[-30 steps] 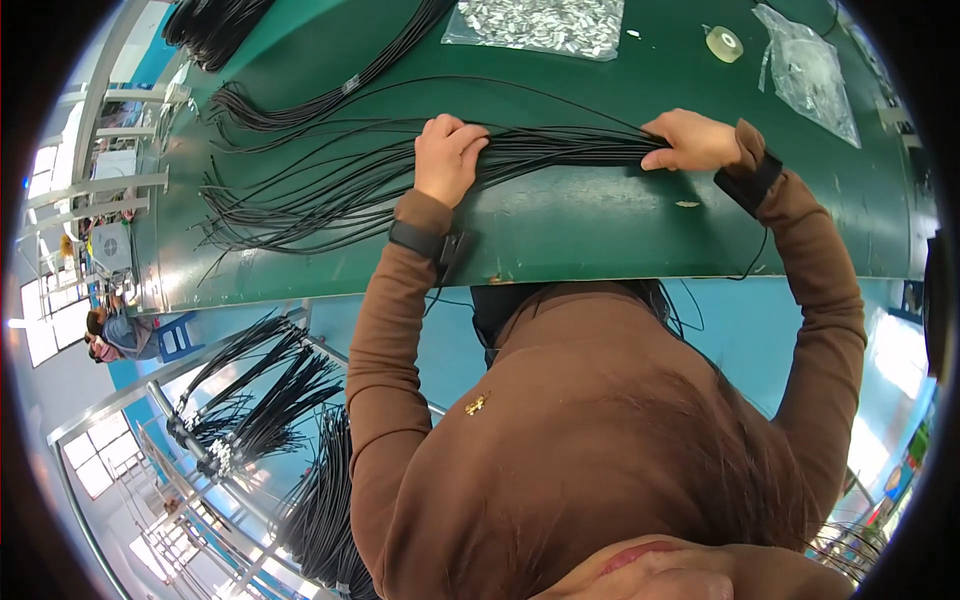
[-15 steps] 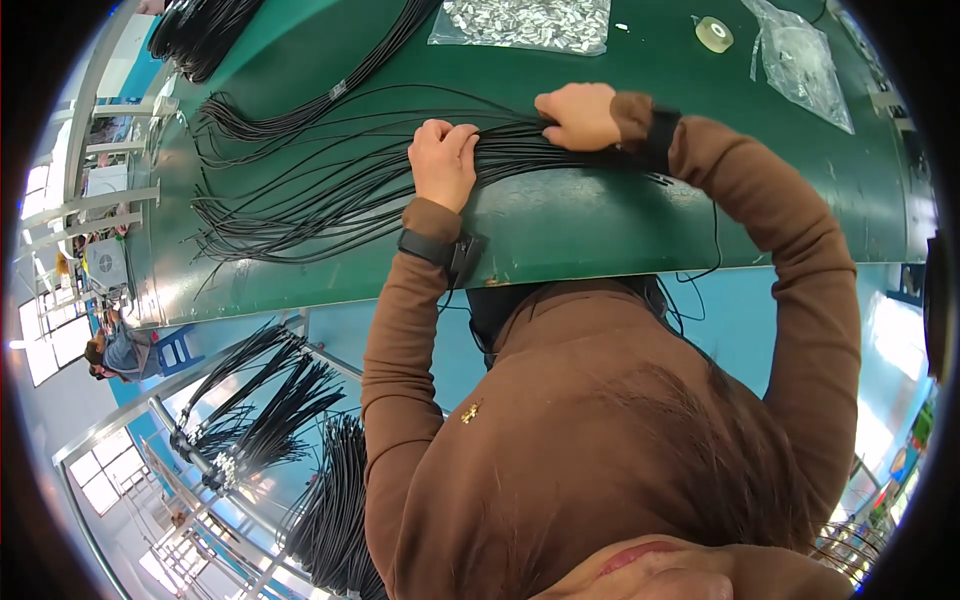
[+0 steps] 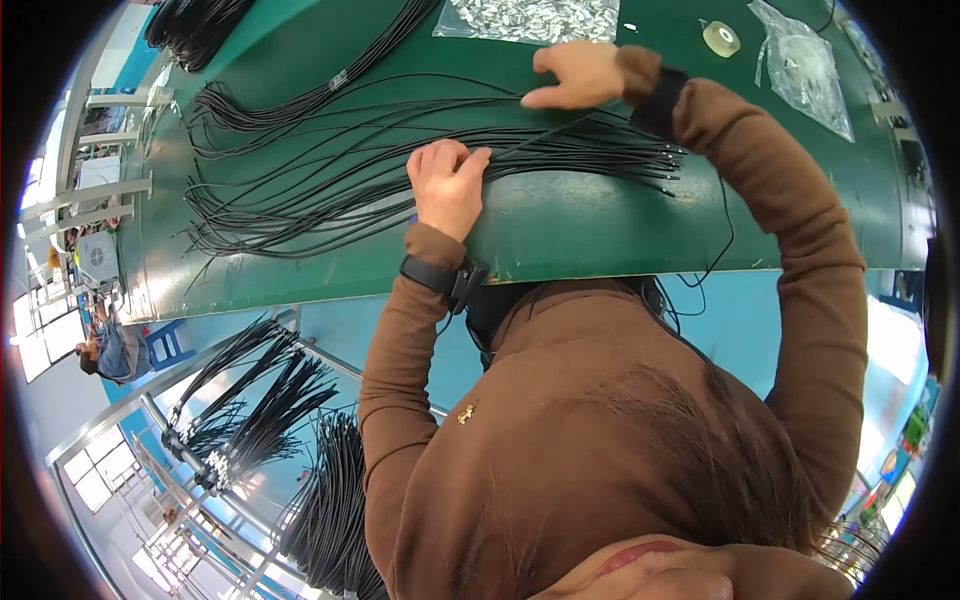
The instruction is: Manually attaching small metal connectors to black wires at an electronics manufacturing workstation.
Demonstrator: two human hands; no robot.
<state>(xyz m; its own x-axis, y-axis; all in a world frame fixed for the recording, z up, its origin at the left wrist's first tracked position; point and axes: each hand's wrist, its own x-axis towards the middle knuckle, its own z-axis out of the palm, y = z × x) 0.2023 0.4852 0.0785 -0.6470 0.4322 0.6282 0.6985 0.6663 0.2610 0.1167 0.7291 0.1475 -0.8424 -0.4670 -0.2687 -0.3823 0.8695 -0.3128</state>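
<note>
Thin black cables [image 3: 580, 155] lie side by side across the green table, their cut ends fanned toward the right. My left hand [image 3: 447, 185] is closed over the near side of this bundle, its fingers curled around the cables. Farther off, my right hand [image 3: 578, 76] is raised above a few loose cables, thumb and fingers apart, with nothing seen between them. To the left, the bundle bends into loose, spread loops [image 3: 230, 225].
A tied cable coil [image 3: 338, 80] lies beyond the bundle, another coil [image 3: 195, 30] at the far left. At the back are a bag of small pale parts [image 3: 530, 18], a tape roll [image 3: 721, 39] and a clear plastic bag [image 3: 803, 70]. Cables hang on a rack [image 3: 215, 468] at lower left.
My right hand has lifted off the bundle, moved away toward the far side and spread its fingers. The right cable ends are now uncovered. My left hand stays on the bundle.
</note>
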